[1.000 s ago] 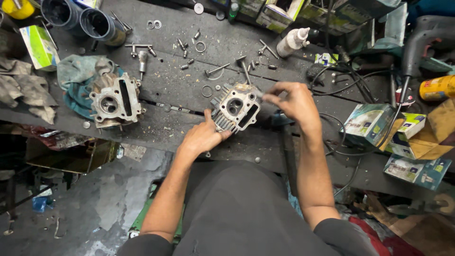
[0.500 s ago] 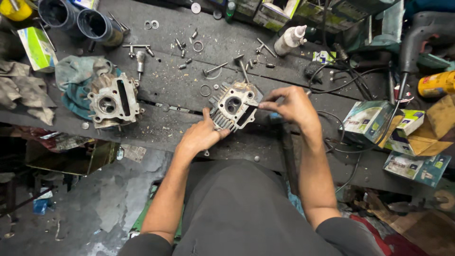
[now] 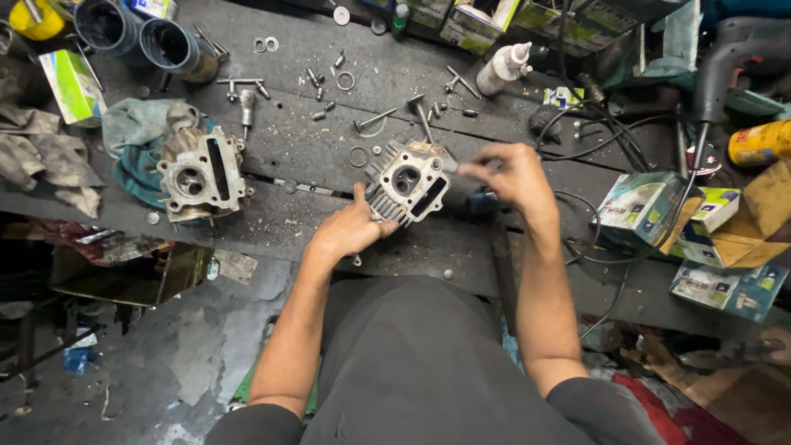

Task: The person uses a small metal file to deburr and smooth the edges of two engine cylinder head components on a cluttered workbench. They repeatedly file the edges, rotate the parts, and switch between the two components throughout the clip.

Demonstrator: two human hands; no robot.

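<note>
Bare forearms, short dark sleeves at the upper arms, dark grey trousers.

Single head view, steeply down, fairly near over cluttered workbench (image 3: 272, 214)

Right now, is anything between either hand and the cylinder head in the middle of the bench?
Nothing visible. The left hand already rests against the finned side of the cylinder head, and the right hand is at its right edge, fingertips blurred.
</note>
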